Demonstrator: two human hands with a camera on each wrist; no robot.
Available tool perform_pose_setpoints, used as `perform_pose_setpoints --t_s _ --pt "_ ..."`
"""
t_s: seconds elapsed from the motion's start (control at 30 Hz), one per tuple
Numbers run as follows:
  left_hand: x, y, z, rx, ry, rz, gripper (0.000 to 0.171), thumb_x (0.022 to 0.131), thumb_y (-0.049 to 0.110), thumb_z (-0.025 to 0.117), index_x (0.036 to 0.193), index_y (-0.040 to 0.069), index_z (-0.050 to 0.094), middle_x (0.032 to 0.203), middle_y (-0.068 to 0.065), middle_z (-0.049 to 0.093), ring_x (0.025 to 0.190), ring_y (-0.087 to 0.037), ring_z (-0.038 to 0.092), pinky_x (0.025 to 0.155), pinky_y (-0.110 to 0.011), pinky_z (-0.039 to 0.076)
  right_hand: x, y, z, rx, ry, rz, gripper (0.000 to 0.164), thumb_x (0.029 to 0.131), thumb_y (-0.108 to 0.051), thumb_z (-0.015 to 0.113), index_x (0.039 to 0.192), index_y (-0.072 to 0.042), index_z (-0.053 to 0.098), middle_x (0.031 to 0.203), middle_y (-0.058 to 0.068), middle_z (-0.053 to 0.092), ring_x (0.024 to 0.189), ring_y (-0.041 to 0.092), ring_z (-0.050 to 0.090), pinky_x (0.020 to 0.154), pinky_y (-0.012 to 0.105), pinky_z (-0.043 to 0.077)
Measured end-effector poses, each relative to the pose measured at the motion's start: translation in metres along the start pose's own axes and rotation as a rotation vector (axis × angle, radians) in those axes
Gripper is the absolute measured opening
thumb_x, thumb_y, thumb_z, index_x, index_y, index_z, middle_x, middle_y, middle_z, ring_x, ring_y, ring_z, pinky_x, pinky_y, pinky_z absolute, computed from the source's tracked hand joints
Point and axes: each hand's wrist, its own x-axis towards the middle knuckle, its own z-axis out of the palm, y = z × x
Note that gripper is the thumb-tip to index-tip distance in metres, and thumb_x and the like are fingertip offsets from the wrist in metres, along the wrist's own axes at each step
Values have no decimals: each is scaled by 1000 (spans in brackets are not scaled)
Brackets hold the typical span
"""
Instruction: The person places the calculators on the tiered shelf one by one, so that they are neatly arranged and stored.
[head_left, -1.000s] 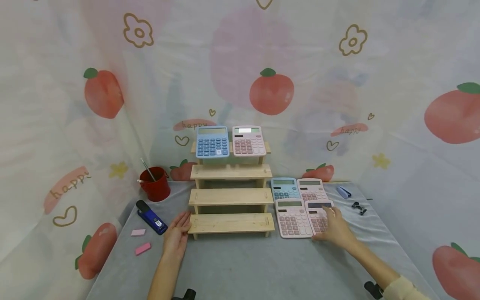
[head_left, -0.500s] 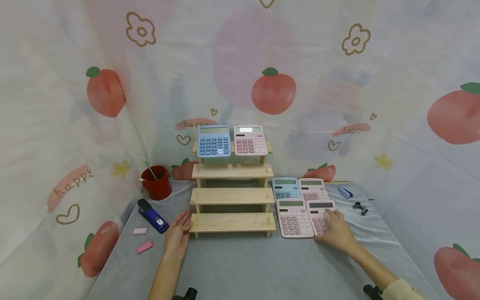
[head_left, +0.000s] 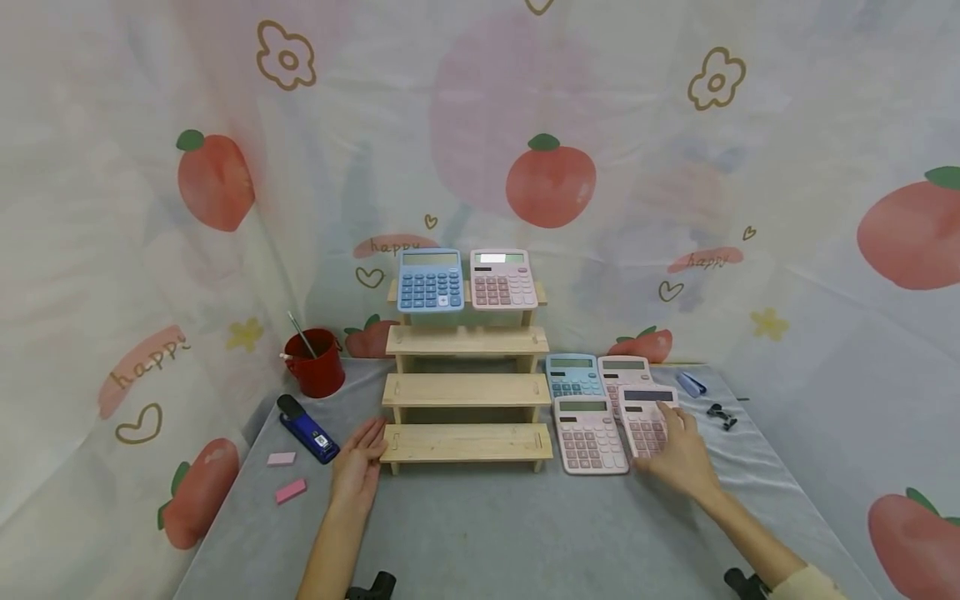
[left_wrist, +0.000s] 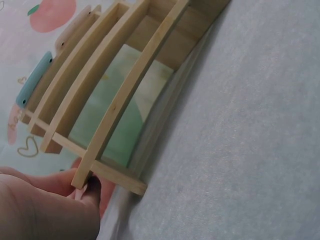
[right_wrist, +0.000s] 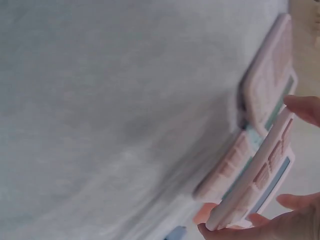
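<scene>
My right hand (head_left: 681,457) grips a pink calculator (head_left: 645,417), thumb on one edge and fingers on the other. In the right wrist view that calculator (right_wrist: 255,182) is tilted and raised above the tabletop. Beside it lie a front pink calculator (head_left: 590,437), a back pink calculator (head_left: 617,372), partly covered, and a light blue calculator (head_left: 574,379). My left hand (head_left: 356,473) holds the left end of the lowest board of a stepped wooden rack (head_left: 467,442); the left wrist view shows the thumb and fingers pinching the board. On the rack's top step lean a blue calculator (head_left: 430,281) and a pink calculator (head_left: 502,280).
Left of the rack are a red bucket (head_left: 317,371) with a thin stick in it, a dark blue stapler (head_left: 309,429) and two pink erasers (head_left: 291,492). At the far right lie a small light-blue object (head_left: 691,384) and small black clips (head_left: 722,417). A patterned cloth hangs behind.
My right hand has lifted the pink calculator off the table and shifted it slightly up and right. The left hand stays on the rack. The head view has drifted slightly.
</scene>
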Motion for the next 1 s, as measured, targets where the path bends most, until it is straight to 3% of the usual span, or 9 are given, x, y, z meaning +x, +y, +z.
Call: perform_pose_setpoints --t_s 0.23,0.43,0.6,0.73,1.0 --pt "1 0 -1 13 -2 1 67 99 -21 40 162 -7 22 167 -24 28 154 -31 30 116 -29 39 3 -25 -23 21 60 -52 117 64 -27 98 157 4 33 149 38 33 122 62 48 94 75 44" --pt "-2 0 0 17 -24 5 68 99 -21 40 162 -8 19 167 -24 27 155 -31 29 118 -30 37 4 -54 -42 45 49 -63 116 69 -29 96 160 1 30 156 37 29 132 60 40 98 78 39" --pt "-5 1 1 31 -44 16 68 99 -21 40 162 -8 18 167 -24 27 155 -31 27 116 -26 38 6 -81 -54 70 49 -104 116 68 -29 97 160 0 32 156 34 32 132 55 41 97 76 42" --pt "-4 0 1 27 -42 22 68 99 -21 41 162 -8 18 167 -25 26 155 -32 28 116 -25 39 10 -104 -60 72 19 -111 116 70 -31 96 161 -2 31 157 33 30 129 53 43 94 73 46" --pt "-3 0 1 18 -31 13 69 99 -21 41 162 -8 18 167 -25 27 155 -31 28 118 -29 36 18 -143 -61 103 -23 -153 113 69 -30 96 160 -6 35 159 27 31 137 50 42 103 71 43"
